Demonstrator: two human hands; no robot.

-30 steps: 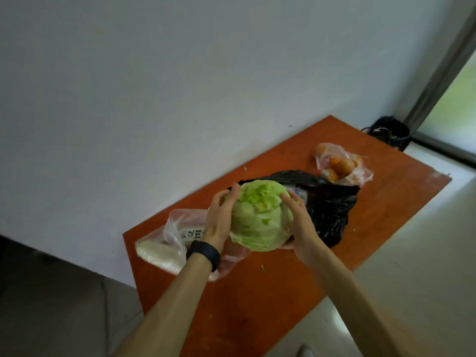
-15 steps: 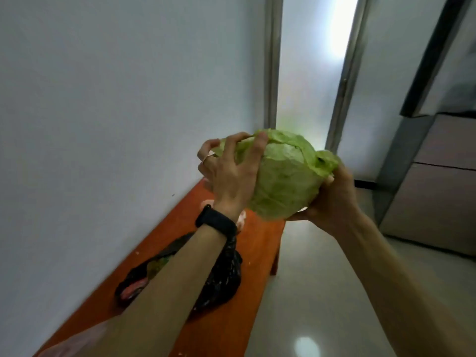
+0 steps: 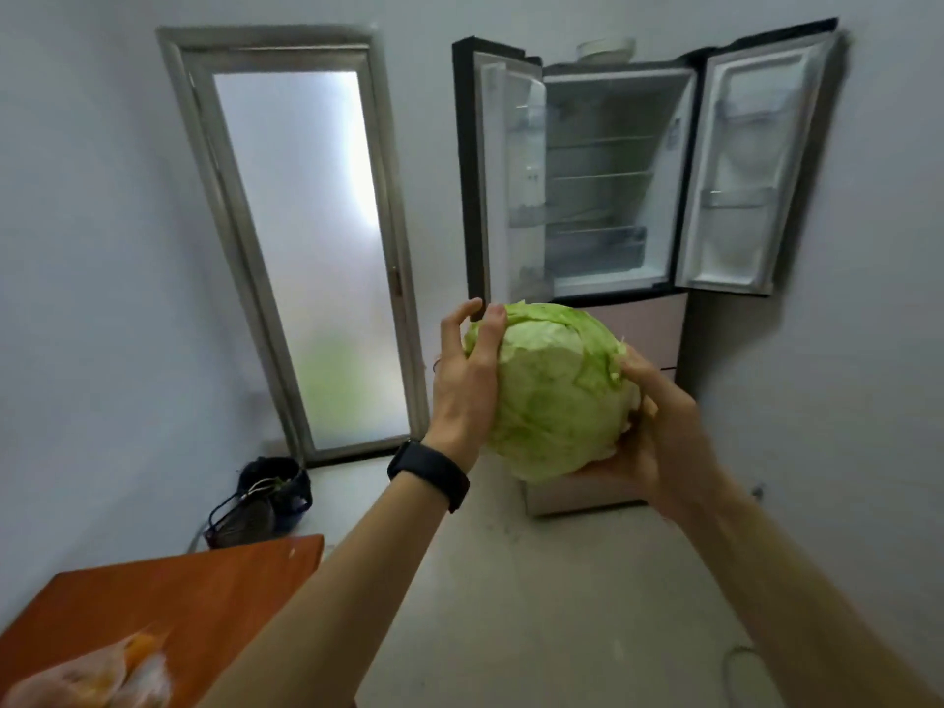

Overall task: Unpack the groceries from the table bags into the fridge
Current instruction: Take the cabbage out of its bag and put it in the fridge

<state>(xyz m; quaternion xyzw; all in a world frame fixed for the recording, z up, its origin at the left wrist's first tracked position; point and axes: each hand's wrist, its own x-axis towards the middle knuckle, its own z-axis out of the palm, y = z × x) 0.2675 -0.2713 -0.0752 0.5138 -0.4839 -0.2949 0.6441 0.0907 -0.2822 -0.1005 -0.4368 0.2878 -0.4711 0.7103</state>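
Observation:
A large pale green cabbage [image 3: 554, 390] is held up in the air between both hands. My left hand [image 3: 465, 380], with a black band on its wrist, grips the cabbage's left side. My right hand [image 3: 659, 426] cups it from below and from the right. Straight ahead stands the fridge [image 3: 608, 196] with both upper doors swung wide open and bare wire shelves inside. The orange wooden table [image 3: 204, 595] lies at the lower left, with a clear plastic bag of orange produce [image 3: 97, 677] on its near corner.
A frosted glass door [image 3: 306, 247] stands left of the fridge. A dark bin with a black basket [image 3: 260, 503] sits on the floor by that door. A white bowl [image 3: 605, 48] rests on top of the fridge. Pale floor runs from the table to the fridge.
The view has swung from the table towards the open fridge. Both hands lifted the cabbage off the table and carry it in front of the fridge.

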